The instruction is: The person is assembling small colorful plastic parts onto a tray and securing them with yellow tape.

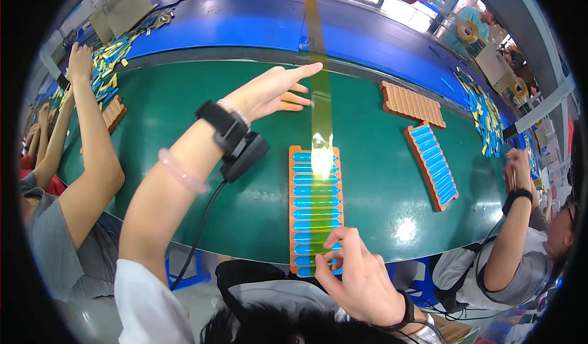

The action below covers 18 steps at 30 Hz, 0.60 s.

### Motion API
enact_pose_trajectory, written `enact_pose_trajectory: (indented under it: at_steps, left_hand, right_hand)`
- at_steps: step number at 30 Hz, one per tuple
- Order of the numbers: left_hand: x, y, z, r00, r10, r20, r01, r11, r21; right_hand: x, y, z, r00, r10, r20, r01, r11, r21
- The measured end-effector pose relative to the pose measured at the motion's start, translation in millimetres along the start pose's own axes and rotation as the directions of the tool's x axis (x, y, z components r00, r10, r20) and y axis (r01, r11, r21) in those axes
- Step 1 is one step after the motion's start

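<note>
Left hand (269, 93): upper middle of the frame, fingers stretched out flat and open, fingertips at the edge of the yellow tape strip (318, 80); whether they actually pinch it I cannot tell.
Right hand (358, 276): lower middle, fingers curled, tips pressing the near end of the tape down onto the tray.
Yellow tape strip: a translucent yellow band running from the top edge of the frame straight down the centre and onto the orange tray (315, 209).
Orange tray: lies on the green counter (184, 129) in the lower centre, long side toward the viewer, filled with a column of blue slats.
Handling, tape: judged thin, light and limp, likely sticky on one face, prone to wrinkle or twist; best held by its edges and kept taut between both hands.
Handling, tray: looks stiff and light; the slats seem loose in their slots, so lift by the rims.
Other things: a second filled tray (432, 166) and an empty ribbed tray (413, 104) at right, well apart from the hands.
Nearby: a co-worker's arm (92, 142) at left, another person (520, 240) at lower right.
Hard to make out: a glare spot hides where the tape meets the tray's far end; the tray's near end is covered by the right hand; the tape's source is cut off at the top.
</note>
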<state>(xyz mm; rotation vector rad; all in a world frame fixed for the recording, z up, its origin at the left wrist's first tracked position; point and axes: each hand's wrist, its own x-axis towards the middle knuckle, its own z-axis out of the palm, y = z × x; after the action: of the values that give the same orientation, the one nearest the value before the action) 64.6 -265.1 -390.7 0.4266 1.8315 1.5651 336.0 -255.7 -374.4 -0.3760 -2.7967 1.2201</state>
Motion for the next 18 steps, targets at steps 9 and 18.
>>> enact_pose_trajectory:
  at_steps: [9, 18]
  left_hand:
    - [13.1, -0.3, 19.4, 0.872, 0.454, 0.183, -0.465, 0.885, 0.023]
    - [1.4, -15.2, 18.5, 0.878, 0.465, 0.116, -0.479, 0.859, 0.180]
  right_hand:
    - [17.3, -6.7, -8.8, 0.997, -0.058, 0.042, 0.060, 0.997, -0.053]
    - [80.5, -4.9, -11.4, 0.999, -0.003, 0.033, 0.010, 0.975, -0.221]
